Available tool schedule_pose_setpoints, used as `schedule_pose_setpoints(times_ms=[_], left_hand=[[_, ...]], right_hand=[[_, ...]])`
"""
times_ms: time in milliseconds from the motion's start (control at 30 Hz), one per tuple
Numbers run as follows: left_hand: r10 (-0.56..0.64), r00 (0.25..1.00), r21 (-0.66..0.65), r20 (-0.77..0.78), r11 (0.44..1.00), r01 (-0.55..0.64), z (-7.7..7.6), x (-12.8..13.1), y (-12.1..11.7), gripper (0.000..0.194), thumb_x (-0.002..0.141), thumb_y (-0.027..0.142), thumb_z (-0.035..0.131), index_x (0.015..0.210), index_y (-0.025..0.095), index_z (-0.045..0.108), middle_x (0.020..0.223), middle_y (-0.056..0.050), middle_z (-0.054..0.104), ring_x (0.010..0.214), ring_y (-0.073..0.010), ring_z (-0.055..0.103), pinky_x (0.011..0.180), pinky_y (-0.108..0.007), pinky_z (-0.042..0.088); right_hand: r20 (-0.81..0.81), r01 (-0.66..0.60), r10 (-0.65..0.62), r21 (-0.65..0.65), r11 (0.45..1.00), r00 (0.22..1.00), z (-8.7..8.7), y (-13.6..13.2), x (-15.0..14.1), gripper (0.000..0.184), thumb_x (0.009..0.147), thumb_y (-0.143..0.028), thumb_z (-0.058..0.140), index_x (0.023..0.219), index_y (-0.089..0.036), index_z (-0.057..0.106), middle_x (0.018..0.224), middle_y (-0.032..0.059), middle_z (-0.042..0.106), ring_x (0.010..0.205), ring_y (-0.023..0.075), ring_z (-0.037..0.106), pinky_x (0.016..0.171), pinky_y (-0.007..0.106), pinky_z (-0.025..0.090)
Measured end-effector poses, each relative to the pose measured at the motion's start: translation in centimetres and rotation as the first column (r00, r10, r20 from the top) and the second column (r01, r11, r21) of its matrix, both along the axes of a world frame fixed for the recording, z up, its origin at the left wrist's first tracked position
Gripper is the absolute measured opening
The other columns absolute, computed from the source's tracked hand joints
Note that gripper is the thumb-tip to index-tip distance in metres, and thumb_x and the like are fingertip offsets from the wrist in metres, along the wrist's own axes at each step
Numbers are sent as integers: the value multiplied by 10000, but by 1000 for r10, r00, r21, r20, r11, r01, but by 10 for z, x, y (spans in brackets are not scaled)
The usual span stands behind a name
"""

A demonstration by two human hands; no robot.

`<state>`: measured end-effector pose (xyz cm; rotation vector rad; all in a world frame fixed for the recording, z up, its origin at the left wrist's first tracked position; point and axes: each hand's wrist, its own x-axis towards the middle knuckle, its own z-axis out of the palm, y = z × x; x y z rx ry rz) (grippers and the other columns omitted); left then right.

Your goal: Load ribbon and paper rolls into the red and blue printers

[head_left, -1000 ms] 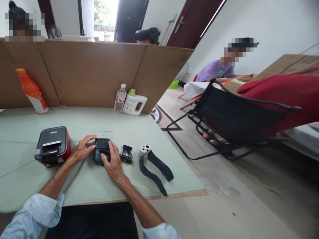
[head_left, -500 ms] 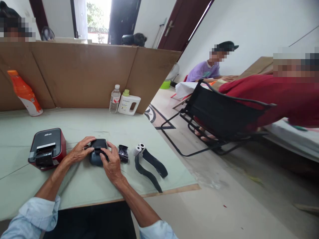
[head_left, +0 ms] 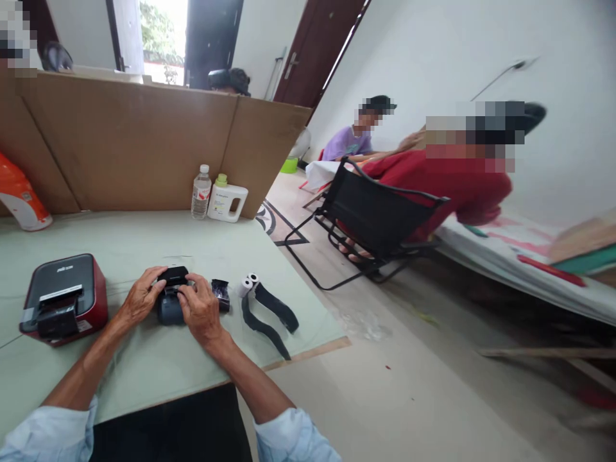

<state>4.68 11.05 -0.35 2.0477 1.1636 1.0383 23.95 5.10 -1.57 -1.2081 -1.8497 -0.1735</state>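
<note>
Green table [head_left: 144, 359] w/ cardboard screen [head_left: 135, 147] at back, prob. to wall off the workspace. Landmark: red printer [head_left: 60, 298]. Just right of it sits the small dark printer [head_left: 168, 309], flat on the table so both hands can work it. Left hand [head_left: 137, 301] fingers curled on its left side, steadying; right hand [head_left: 199, 311] fingers bent over its top, fingertips at the lid. Further right: black cartridge [head_left: 220, 295], then two paper rolls [head_left: 248, 284] w/ black strips [head_left: 267, 317].

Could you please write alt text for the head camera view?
Both hands, left hand and right hand, grip a small dark blue printer on a pale green table. A red label printer sits left; two paper rolls lie right.
</note>
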Motion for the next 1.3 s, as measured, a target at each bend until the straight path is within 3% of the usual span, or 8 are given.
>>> schedule_pose_setpoints(times_ms=[200, 333, 467, 667, 800, 967, 1133, 1300], left_hand=[[27, 1000, -3, -3, 1000, -27, 3, 2, 1, 544, 997, 536, 473, 1337, 169, 690, 1413, -150, 679, 1353, -286, 619, 1227, -484, 437], [45, 999, -7, 2, 999, -45, 4, 2, 1, 558, 990, 548, 479, 1329, 161, 696, 1410, -156, 687, 1342, -293, 631, 1219, -491, 445], [64, 998, 0, 9, 998, -64, 4, 4, 1, 511, 988, 530, 490, 1305, 196, 710, 1390, -122, 709, 1321, -280, 648, 1202, -475, 466], [88, 996, -16, 9, 996, -88, 3, 6, 0, 502, 987, 508, 489, 1311, 194, 710, 1392, -127, 712, 1316, -278, 655, 1189, -467, 477], [83, 997, -22, 6, 996, -83, 4, 7, -1, 516, 988, 522, 489, 1312, 186, 709, 1390, -134, 711, 1318, -283, 652, 1190, -473, 474], [44, 999, -22, -3, 999, -44, 7, 3, -2, 500, 991, 523, 496, 1313, 203, 705, 1387, -121, 710, 1314, -277, 650, 1187, -468, 475], [-11, 1000, -30, 3, 999, 11, 7, -2, -2, 506, 962, 513, 538, 1317, 191, 698, 1375, -136, 706, 1312, -286, 644, 1171, -482, 488], [-7, 1000, -37, 12, 999, 7, 7, -1, -3, 510, 961, 516, 535, 1308, 184, 708, 1376, -145, 705, 1317, -285, 644, 1167, -476, 494]], right_hand=[[130, -59, 70, -86, 995, 989, 4, 8, 1, 113, 1005, -150, 612, 1004, -201, 713, 1062, 94, 717, 945, 225, 665, 845, 337, 567], [132, -79, 94, -112, 991, 987, 7, 11, 0, 178, 1038, -141, 547, 966, -208, 697, 1024, 76, 734, 937, 211, 672, 851, 321, 555], [118, -138, 157, -154, 978, 981, 12, 9, 1, 135, 1033, -183, 596, 1113, -199, 703, 1128, 99, 744, 1021, 226, 683, 920, 346, 565], [127, -115, 144, -214, 970, 981, 15, 2, 9, 273, 964, -214, 722, 1236, -202, 701, 1223, 130, 732, 1064, 268, 689, 941, 407, 595], [50, -76, 91, -242, 967, 995, 11, -5, 16, 344, 955, -198, 703, 1299, -209, 683, 1232, 139, 717, 1118, 279, 691, 981, 426, 597], [-129, -115, 84, -256, 960, 988, 11, -4, 24, 505, 944, -190, 675, 1440, -210, 584, 1414, 161, 629, 1282, 285, 648, 1072, 441, 576], [-221, -207, 151, -256, 944, 963, 17, 5, 24, 339, 962, -144, 612, 1294, -205, 634, 1339, 135, 678, 1139, 242, 708, 995, 402, 610], [-194, -156, 117, -197, 968, 974, 19, -1, 24, 318, 974, -179, 625, 1290, -208, 634, 1284, 137, 693, 1183, 256, 687, 1025, 416, 588]])
